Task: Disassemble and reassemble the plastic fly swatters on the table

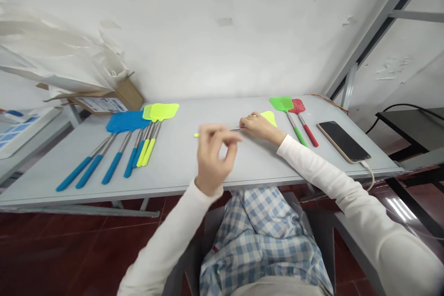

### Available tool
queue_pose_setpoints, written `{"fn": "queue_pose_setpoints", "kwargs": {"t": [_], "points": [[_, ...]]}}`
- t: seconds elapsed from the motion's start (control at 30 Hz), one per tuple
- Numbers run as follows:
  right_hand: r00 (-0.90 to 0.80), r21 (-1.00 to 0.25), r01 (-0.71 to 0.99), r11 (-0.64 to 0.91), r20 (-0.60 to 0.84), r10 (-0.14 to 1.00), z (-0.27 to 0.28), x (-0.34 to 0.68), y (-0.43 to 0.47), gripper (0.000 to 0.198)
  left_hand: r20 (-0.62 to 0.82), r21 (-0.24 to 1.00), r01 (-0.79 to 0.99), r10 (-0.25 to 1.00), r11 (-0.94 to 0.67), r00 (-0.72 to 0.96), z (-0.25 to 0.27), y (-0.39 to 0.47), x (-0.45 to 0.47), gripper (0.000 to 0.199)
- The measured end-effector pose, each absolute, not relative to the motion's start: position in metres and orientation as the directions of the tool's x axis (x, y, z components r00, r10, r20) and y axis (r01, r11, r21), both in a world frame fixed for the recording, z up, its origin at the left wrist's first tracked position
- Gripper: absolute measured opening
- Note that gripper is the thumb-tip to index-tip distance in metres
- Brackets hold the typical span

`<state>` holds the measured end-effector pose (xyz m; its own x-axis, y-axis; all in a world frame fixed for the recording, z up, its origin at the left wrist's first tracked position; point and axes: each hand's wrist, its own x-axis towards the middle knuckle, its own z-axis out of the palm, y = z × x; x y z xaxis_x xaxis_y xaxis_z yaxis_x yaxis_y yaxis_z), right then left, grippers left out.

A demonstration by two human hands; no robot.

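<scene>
My right hand [258,127] rests at the tabletop with its fingers closed on the thin metal rod of a yellow fly swatter [269,117]. The swatter's head shows past that hand, and a yellow tip sticks out at the left end. My left hand [217,155] is raised nearer to me, slightly blurred, and hides the swatter's handle. Its fingers curl loosely, with a gap inside the curve of thumb and forefinger. I see nothing held in it. To the right lie a green fly swatter [285,105] and a red fly swatter [303,120].
Several blue fly swatters [125,121] and yellow fly swatters [164,111] lie on the left of the grey table [180,157]. Behind them stands an opened cardboard box [128,95]. A phone [343,141] with a white cable lies at the right. A white wall backs the table.
</scene>
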<state>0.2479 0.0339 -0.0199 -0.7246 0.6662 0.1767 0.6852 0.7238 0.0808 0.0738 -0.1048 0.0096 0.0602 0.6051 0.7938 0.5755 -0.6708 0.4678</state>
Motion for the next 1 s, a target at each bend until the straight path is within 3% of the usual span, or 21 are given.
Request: {"fn": "queue_pose_setpoints", "kwargs": {"t": [0.13,0.23,0.43,0.7,0.87,1.0], "points": [[-0.751,0.193,0.651,0.734,0.308,0.584,-0.020,0.251,0.042,0.029,0.624,0.470,0.601,0.725,-0.646,0.292,-0.006,-0.035,0.061,0.010],[-0.743,0.206,0.643,0.738,0.401,0.536,-0.021,0.261,0.049,0.033,0.599,0.422,0.648,0.731,-0.634,0.325,-0.017,0.015,0.052,0.019],[-0.643,0.163,0.716,0.678,0.531,0.551,-0.023,0.283,0.060,0.038,0.511,0.210,0.715,0.698,-0.667,0.501,-0.033,0.049,0.054,0.032],[-0.616,0.181,0.755,0.631,0.526,0.586,-0.025,0.281,0.054,0.035,0.543,0.037,0.854,0.728,-0.519,0.419,-0.044,0.039,0.058,0.042],[-0.544,0.173,0.812,0.557,0.568,0.617,-0.026,0.272,0.047,0.035,0.553,0.015,0.857,0.718,-0.515,0.422,-0.039,0.041,0.056,0.042],[-0.517,0.162,0.843,0.512,0.502,0.693,-0.026,0.268,0.043,0.037,0.526,0.012,0.841,0.719,-0.542,0.455,-0.040,0.040,0.055,0.042]]}}
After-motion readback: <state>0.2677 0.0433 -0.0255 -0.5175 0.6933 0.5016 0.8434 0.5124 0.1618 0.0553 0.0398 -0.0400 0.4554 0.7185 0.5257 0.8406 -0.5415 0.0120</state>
